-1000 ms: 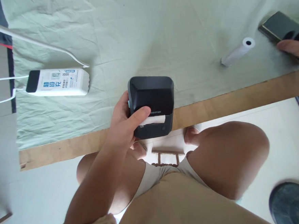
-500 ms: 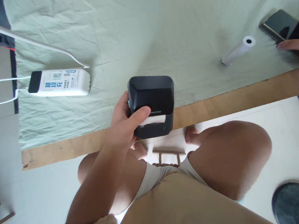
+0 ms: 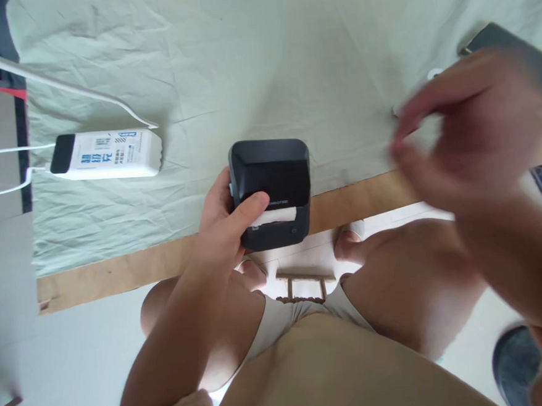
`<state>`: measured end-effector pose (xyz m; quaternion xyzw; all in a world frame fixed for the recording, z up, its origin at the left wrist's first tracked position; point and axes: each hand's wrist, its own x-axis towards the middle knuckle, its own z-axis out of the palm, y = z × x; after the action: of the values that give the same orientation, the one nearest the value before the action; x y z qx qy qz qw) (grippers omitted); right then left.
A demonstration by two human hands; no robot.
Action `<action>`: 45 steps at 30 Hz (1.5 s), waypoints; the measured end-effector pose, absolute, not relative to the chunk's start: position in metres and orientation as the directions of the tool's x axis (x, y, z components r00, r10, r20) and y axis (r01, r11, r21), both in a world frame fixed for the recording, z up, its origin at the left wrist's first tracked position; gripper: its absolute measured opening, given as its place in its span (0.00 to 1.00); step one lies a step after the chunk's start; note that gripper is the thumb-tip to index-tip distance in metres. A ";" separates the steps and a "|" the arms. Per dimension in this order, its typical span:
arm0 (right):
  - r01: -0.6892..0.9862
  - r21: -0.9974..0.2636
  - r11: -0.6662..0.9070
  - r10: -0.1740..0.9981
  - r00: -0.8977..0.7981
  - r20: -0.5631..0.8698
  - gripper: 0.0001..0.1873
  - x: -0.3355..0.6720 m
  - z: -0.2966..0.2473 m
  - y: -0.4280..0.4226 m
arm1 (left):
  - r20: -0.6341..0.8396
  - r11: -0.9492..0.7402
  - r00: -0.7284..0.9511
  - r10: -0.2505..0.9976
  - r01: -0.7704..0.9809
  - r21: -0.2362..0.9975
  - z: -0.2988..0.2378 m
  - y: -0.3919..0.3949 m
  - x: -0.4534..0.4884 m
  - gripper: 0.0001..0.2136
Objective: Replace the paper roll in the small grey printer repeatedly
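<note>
My left hand (image 3: 228,215) grips a small black label printer (image 3: 272,178) over the front edge of the table. Its thumb lies across the printer's front, beside a strip of white paper (image 3: 276,215) that sticks out of the slot. My right hand (image 3: 469,121) is in the air at the right, blurred by motion; thumb and forefinger curve toward each other, and I cannot tell whether anything is between them. Behind it, a white paper roll (image 3: 434,73) is mostly hidden. A dark phone-like slab (image 3: 515,50) lies on the cloth beyond this hand, partly covered by it.
A green cloth (image 3: 252,62) covers the table, whose wooden edge (image 3: 118,272) shows in front. At the left lie a white power strip or charger block (image 3: 119,155) with cables and a loose white cable (image 3: 81,86). On the floor at the lower right is a dark round object (image 3: 516,362).
My right hand has let go of the dark slab at the right edge and moved left and nearer, now covering most of the paper roll. My left hand and the printer have barely moved.
</note>
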<state>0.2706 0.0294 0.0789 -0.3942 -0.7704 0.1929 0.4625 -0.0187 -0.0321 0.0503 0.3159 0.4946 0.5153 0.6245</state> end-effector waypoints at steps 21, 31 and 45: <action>0.187 -0.827 0.530 0.760 -0.538 0.366 0.33 0.190 0.027 0.023 | -0.310 0.221 -0.126 0.942 -0.461 0.859 0.048 -0.026 -0.016 0.09; 0.254 -0.817 0.517 0.818 -0.430 0.383 0.24 0.186 0.049 0.021 | -0.301 0.226 -0.109 0.947 -0.437 0.871 0.049 -0.026 -0.016 0.08; 0.625 -0.470 0.623 0.781 -0.459 0.424 0.03 0.168 0.078 0.026 | -0.261 0.178 -0.115 0.959 -0.475 0.862 0.050 -0.026 -0.008 0.16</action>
<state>0.1679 0.0265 0.0781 -0.4160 -0.8450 0.1242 0.3123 -0.0079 -0.0256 0.0505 0.2611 0.4629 0.5857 0.6120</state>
